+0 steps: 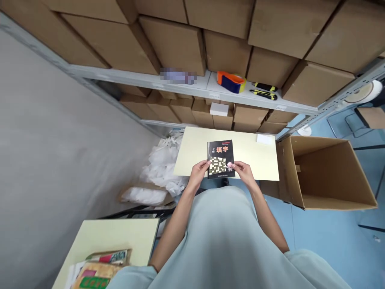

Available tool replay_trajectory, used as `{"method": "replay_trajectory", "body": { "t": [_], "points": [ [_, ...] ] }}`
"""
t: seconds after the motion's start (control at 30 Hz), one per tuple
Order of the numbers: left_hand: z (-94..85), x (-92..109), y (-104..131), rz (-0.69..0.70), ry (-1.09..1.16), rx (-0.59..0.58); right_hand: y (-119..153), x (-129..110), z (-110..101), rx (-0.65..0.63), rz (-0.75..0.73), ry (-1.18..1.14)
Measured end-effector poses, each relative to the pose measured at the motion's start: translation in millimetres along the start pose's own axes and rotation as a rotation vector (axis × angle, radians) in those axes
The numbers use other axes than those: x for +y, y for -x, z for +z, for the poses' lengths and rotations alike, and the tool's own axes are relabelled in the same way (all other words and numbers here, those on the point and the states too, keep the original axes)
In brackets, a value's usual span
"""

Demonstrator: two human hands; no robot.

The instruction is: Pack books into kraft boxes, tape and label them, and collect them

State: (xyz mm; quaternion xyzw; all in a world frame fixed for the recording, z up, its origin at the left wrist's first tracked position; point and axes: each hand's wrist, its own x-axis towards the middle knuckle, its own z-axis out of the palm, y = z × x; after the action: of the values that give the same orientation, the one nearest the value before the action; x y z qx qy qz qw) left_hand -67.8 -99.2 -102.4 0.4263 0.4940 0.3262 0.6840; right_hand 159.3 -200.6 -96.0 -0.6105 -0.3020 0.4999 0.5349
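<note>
Head view: black, apparently glossy book [221, 159]

A plain gray wall [60, 140] flanks metal shelving [135, 83] stacked with brown cardboard boxes [173, 44] above a pale yellow table [252, 160], while an open carton [333, 176] stands at right over a light blue floor [315, 228] in even light.
</note>
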Motion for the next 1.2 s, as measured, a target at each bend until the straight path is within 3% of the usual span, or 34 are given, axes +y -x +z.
{"method": "replay_trajectory", "body": {
  "t": [0.23, 0.37, 0.47, 0.63, 0.73, 0.83, 0.97, 1.07, 1.13, 1.2],
  "points": [
    [41.0, 24.0, -27.8, -0.055, -0.005, -0.021, -25.9, -0.2, -32.5, 0.054, 0.007, -0.047],
    [53.9, 39.2, -39.5, 0.014, -0.008, -0.037, -36.5, -6.4, -33.9, 0.204, -0.076, 0.166],
    [63.7, 49.0, -47.5, 0.076, -0.051, -0.005, -41.7, -16.8, -24.7, 0.3, -0.176, 0.297],
    [83.7, 57.8, -40.9, 0.215, -0.165, 0.026, -54.0, -34.4, 13.8, 0.168, -0.155, 0.11],
    [88.3, 60.9, -28.8, 0.31, -0.315, -0.044, -63.3, -43.5, 34.3, 0.185, -0.207, 0.028],
    [76.6, 68.9, -29.5, 0.391, -0.35, -0.097, -69.4, -53.2, 40.6, 0.264, -0.226, 0.002],
    [37.8, 84.8, -48.4, 0.353, -0.314, 0.055, -68.5, -66.0, 36.4, 0.172, -0.225, -0.017],
    [11.6, 91.7, -53.1, 0.156, -0.208, -0.098, -67.0, -71.9, 35.6, 0.087, -0.2, -0.01],
    [3.7, 92.7, -48.2, 0.085, -0.147, -0.196, -68.5, -72.7, 37.2, 0.061, -0.189, 0.002],
    [2.5, 91.4, -40.6, 0.073, -0.117, -0.184, -71.4, -71.1, 39.5, 0.044, -0.181, 0.011]
  ]
}}
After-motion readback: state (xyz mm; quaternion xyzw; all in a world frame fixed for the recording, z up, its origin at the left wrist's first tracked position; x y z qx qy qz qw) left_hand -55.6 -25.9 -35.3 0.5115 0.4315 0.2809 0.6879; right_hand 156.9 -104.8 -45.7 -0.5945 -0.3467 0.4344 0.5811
